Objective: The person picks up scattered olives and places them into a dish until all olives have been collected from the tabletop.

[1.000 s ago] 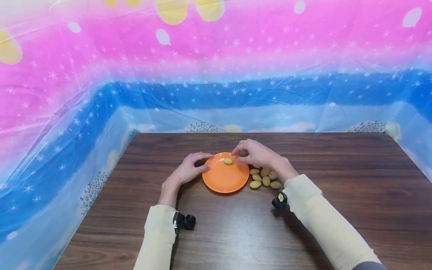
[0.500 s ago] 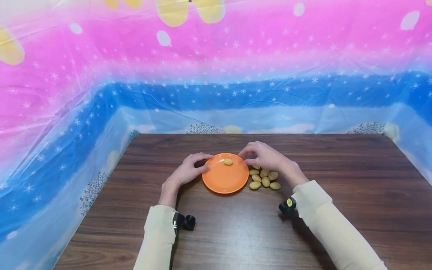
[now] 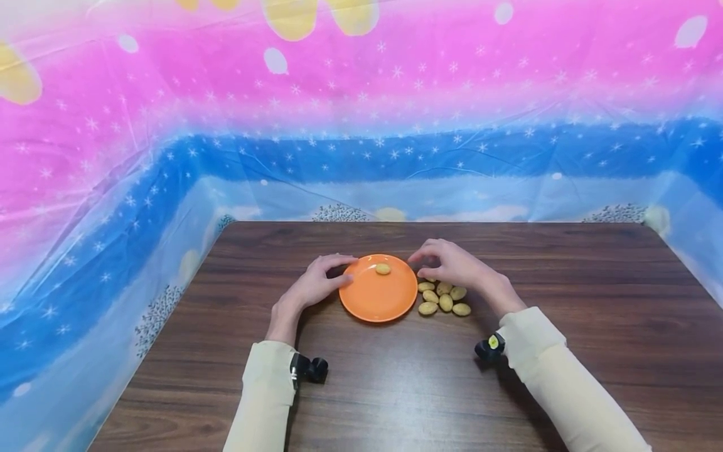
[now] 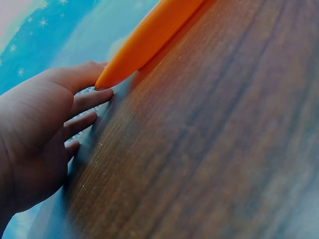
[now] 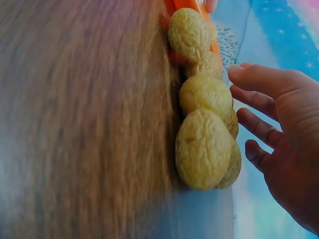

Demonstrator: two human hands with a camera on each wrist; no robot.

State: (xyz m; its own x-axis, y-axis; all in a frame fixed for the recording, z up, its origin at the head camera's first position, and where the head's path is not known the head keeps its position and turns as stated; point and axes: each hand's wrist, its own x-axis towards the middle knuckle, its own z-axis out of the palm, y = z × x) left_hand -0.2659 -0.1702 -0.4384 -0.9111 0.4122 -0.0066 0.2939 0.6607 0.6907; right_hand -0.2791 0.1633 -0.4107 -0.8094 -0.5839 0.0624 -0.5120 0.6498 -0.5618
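An orange plate point(image 3: 378, 301) lies on the brown table, with one small wrinkled yellow potato point(image 3: 383, 269) on its far part. My left hand point(image 3: 312, 284) rests against the plate's left rim, thumb and forefinger touching the edge and the other fingers fairly straight. Just right of the plate, a group of small potatoes point(image 3: 445, 303) lies close together on the tabletop. Over the far side of this group my right hand point(image 3: 457, 263) hovers with loosely bent fingers, holding nothing. The right wrist view shows its thumb and fingers apart from the wrinkled potatoes point(image 5: 203, 149).
The wood-grain table point(image 3: 384, 389) carries the plate and the potatoes. A pink and blue cloth point(image 3: 361, 157) with snowflakes hangs behind and along the sides. Each sleeve cuff carries a black wrist camera point(image 3: 309, 369).
My right hand has moved off the plate to the right, over the potatoes. The left hand, the plate and the potato on it have stayed in place.
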